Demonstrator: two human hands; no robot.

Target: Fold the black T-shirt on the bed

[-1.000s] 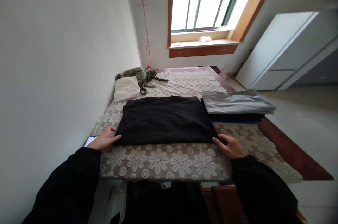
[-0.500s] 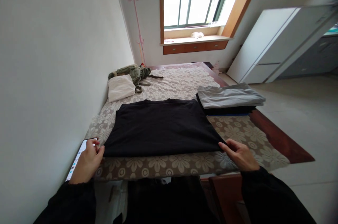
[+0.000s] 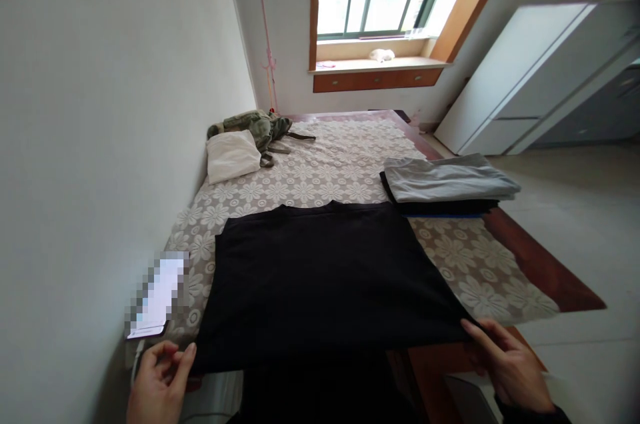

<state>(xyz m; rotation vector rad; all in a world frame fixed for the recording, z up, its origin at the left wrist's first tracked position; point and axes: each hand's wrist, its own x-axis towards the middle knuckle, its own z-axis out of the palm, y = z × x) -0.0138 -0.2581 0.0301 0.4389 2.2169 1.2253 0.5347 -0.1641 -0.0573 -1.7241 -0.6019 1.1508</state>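
A black shirt (image 3: 320, 271) is spread across the near part of the table, its near edge stretched between my hands. My left hand (image 3: 161, 377) pinches the near left corner between thumb and fingers. At the near right corner, my right hand (image 3: 513, 361) has the cloth gripped the same way. The near part of the shirt reaches past the table's front edge toward my body, while its far part lies on the patterned tablecloth (image 3: 340, 171). A phone (image 3: 159, 294), its screen blurred, lies just beyond my left hand.
Folded clothes, with a grey garment (image 3: 450, 179) on top, are stacked to the right. A white folded cloth (image 3: 233, 156) and a green backpack (image 3: 255, 127) sit by the left wall. A reddish-brown chair (image 3: 434, 377) stands below the table edge.
Both hands have drawn the shirt's near edge toward me, past the table's front edge. The shirt has slid nearer, and the phone is uncovered by my left hand. The view has shifted slightly.
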